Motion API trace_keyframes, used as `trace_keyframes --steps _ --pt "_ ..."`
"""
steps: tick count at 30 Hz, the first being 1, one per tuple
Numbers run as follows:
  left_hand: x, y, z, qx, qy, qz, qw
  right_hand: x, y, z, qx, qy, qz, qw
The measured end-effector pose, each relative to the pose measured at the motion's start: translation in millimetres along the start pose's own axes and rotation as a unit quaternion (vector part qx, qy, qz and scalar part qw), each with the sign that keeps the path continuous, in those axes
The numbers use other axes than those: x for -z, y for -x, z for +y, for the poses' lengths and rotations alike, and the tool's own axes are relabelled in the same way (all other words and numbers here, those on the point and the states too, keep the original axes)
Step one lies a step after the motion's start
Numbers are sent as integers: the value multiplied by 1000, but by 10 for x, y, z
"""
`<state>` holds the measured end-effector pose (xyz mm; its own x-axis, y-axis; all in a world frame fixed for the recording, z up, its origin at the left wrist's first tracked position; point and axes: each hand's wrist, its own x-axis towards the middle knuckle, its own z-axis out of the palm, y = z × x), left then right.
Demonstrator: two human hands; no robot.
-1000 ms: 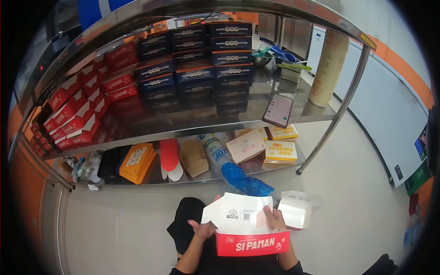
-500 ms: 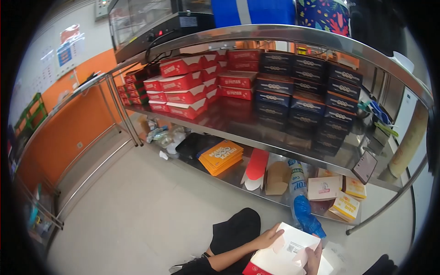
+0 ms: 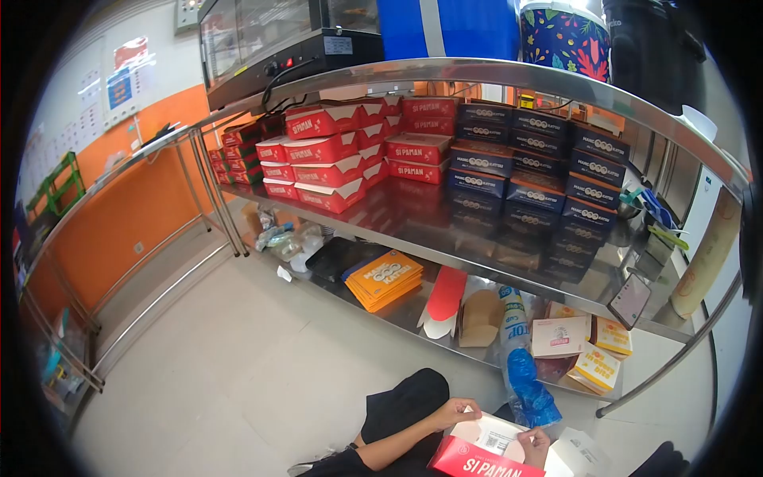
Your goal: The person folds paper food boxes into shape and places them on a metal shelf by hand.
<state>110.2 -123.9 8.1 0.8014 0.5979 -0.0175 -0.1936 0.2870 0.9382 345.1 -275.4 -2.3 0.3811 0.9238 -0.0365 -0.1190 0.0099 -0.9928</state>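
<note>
A red and white cardboard food box (image 3: 485, 463) marked "SI PAMAN" is at the bottom of the head view, over my lap, with its white inside showing. My left hand (image 3: 456, 414) pinches its upper left edge, fingers bent round the card. At its right side my right hand (image 3: 534, 447) is closed on the white flap. Part of the box is cut off by the lower frame edge. A white sheet of card (image 3: 575, 455) lies just right of my right hand.
Folded red boxes (image 3: 327, 172) and dark blue boxes (image 3: 480, 159) stand stacked on the steel shelf (image 3: 397, 208). Below lie orange flat cartons (image 3: 385, 280), a sleeve of cups (image 3: 515, 318), a blue plastic bag (image 3: 531, 389) and small yellow-white boxes (image 3: 596, 367). A phone (image 3: 629, 300) leans at the shelf edge.
The box has tipped so that its red "SI PAMAN" front now shows. My left hand has shifted left and down along its edge, and my right hand sits slightly higher.
</note>
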Motion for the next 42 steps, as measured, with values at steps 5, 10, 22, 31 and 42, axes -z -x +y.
trace_keyframes --steps 5,10,22,31,42 --pt "69 -233 -70 -20 -197 95 976 -195 -123 -375 49 -43 -61 996" --pt "-288 -127 548 -67 -72 97 990 -278 -187 -894 137 19 -47 989" --pt "-566 210 635 -133 -60 117 982 -238 -17 -1561 59 455 -173 871" --pt "-287 418 441 -49 18 -118 992 92 301 -1381 169 192 -107 961" --pt "-211 818 -177 16 129 21 991 -457 501 -1662 289 643 -294 646"
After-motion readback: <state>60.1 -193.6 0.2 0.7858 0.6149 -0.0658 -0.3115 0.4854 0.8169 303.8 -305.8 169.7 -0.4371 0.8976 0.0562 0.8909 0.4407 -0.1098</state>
